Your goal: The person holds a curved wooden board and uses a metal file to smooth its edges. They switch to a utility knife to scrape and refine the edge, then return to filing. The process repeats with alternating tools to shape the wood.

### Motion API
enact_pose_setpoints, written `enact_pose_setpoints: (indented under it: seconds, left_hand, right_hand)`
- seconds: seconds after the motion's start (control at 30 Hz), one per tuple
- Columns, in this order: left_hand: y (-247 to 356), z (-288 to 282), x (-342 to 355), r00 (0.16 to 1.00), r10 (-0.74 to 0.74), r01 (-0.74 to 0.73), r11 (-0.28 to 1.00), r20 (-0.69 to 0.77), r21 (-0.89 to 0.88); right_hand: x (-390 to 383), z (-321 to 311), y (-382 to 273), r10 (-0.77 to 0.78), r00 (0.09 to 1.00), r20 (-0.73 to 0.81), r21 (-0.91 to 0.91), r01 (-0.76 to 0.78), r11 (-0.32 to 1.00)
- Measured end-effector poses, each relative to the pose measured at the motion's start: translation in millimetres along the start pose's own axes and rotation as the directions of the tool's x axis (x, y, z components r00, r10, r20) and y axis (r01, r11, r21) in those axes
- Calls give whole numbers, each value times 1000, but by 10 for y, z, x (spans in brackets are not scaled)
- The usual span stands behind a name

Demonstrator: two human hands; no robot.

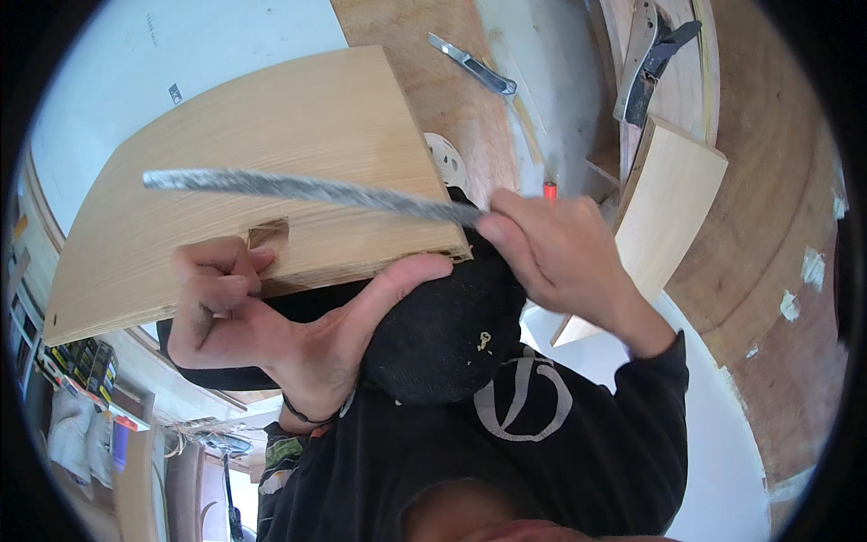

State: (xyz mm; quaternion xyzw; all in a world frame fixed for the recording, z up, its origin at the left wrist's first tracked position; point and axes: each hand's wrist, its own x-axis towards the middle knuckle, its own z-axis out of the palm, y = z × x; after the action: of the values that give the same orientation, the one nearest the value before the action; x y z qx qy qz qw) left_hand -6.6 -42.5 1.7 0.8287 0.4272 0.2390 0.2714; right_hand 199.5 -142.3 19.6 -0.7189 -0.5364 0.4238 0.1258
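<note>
A light wood-grain panel [298, 108] rests across my lap, its near edge close to my black-clothed knee [433, 334]. A rectangular cutout [269, 235] opens through the panel near this edge. My left hand [298, 339] grips the panel there: the curled fingers reach the cutout, and the thumb lies along the near edge. In my closed right hand [569, 262] is a long grey file [307, 188], held by its right end. The file extends leftward above the panel; whether it touches the wood I cannot tell. Its handle is hidden in my fist.
A utility knife [474, 65] lies beyond the panel. At the right are a hand plane [643, 68] and a pale wooden board [677, 194]. A small red-orange object [549, 190] stands behind my right hand. Boxes [90, 366] and bags [77, 429] are at the lower left.
</note>
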Motion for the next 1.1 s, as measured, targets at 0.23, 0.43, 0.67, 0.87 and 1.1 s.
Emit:
enact_pose_setpoints:
  seconds: [0.23, 0.43, 0.67, 0.87, 1.1]
  left_hand:
    - [9, 9, -48, 997, -66, 69, 995, -41, 71]
    - [41, 24, -29, 990, -114, 124, 981, -79, 146]
    - [55, 83, -65, 979, -148, 150, 989, -140, 4]
    - [28, 118, -60, 967, -141, 143, 990, -211, -3]
    - [45, 81, -67, 967, -156, 162, 987, -201, 15]
  right_hand:
    - [-64, -45, -15, 50, 990, 135, -55, -43, 998]
    - [-25, 47, 51, -109, 990, -90, -42, 106, 993]
    - [2, 111, 106, -97, 988, -118, 19, 100, 995]
    - [-107, 100, 154, -2, 1000, 2, 33, 2, 999]
    - [135, 281, 321, -118, 967, -227, -30, 114, 993]
